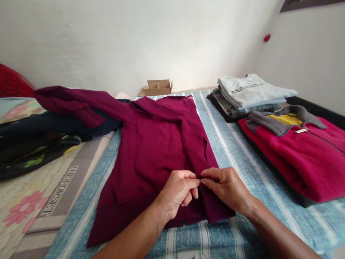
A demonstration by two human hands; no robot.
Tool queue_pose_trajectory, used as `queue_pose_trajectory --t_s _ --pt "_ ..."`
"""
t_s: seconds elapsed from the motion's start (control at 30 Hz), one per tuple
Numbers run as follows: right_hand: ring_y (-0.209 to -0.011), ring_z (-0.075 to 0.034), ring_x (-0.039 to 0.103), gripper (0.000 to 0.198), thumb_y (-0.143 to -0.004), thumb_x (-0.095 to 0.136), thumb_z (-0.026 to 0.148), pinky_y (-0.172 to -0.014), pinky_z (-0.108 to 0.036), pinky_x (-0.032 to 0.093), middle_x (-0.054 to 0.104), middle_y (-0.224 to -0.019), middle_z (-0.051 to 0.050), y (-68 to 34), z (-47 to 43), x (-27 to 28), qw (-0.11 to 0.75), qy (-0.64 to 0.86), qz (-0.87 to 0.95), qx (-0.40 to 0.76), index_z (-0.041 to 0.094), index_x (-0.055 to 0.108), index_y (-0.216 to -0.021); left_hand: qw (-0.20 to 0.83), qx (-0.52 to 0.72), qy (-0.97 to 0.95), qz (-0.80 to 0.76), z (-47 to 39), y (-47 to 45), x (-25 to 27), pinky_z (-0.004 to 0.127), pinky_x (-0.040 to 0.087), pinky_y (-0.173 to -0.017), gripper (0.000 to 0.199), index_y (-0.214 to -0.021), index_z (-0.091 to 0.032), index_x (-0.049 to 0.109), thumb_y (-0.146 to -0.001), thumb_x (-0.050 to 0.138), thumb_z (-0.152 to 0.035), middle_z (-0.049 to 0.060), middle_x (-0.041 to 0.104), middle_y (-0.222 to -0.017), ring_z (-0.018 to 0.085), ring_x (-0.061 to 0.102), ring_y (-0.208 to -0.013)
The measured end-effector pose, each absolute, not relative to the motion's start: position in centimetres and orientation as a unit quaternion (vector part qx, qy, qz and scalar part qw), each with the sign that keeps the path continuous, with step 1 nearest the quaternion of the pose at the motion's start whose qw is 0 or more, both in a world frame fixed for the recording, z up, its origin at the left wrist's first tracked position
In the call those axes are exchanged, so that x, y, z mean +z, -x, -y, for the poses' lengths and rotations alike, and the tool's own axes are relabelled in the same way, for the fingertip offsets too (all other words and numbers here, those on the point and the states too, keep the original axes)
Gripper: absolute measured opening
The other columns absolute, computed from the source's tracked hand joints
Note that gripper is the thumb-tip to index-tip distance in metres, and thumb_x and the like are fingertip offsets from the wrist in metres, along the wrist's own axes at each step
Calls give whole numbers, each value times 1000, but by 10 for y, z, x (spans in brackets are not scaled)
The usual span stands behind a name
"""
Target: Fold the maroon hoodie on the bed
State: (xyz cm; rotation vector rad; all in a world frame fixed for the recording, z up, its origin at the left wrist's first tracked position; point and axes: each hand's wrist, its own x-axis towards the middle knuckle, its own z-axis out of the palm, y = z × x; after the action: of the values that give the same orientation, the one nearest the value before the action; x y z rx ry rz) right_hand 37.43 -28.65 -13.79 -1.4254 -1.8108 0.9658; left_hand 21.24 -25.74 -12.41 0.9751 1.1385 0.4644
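Observation:
A maroon sweatshirt (pixel 157 151) lies spread out, its hem towards me. Its right-hand sleeve is folded down along the body, while the left-hand sleeve (pixel 78 102) stretches out over dark clothes. My left hand (pixel 180 190) and my right hand (pixel 226 187) meet above the lower right part of the sweatshirt. Thumb and finger of each are pinched together, tips touching or nearly so. What lies between the fingertips, if anything, is too small to make out.
Blue striped cloth (pixel 229 151) covers the surface. On the right are a folded pink jacket (pixel 302 154) with a grey collar and a stack of folded shirts (pixel 253 93). Dark clothes (pixel 40 144) lie at left on a flowered cloth. An open cardboard box (pixel 157 87) stands by the wall.

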Motion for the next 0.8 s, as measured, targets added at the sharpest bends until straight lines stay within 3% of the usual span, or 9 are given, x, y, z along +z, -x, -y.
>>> queue_pose_trajectory --t_s 0.23,0.47,0.8 --pt "-58 -14 59 18 -85 54 26 -55 -24 38 66 -66 -1 -370 288 -144 340 546 712 282 24 69 -76 724 224 -416 -503 257 -211 -126 17 12 -33 8 -72 -14 53 -69 57 -20 -4 51 -44 1 27 -28" --pt "-59 -13 59 23 -87 50 25 -56 -23 39 65 -66 -1 -367 290 -146 330 560 705 284 22 67 -73 728 231 -411 -498 257 -209 -128 17 9 -33 6 -72 -13 54 -69 56 -18 -4 49 -43 1 25 -28" --pt "-53 -9 43 21 -88 47 25 -51 -22 31 49 -58 3 -368 283 -140 328 546 692 339 18 55 -69 724 236 -415 -498 258 -211 -127 18 9 -33 6 -69 -14 51 -69 55 -18 -4 48 -42 1 24 -28"
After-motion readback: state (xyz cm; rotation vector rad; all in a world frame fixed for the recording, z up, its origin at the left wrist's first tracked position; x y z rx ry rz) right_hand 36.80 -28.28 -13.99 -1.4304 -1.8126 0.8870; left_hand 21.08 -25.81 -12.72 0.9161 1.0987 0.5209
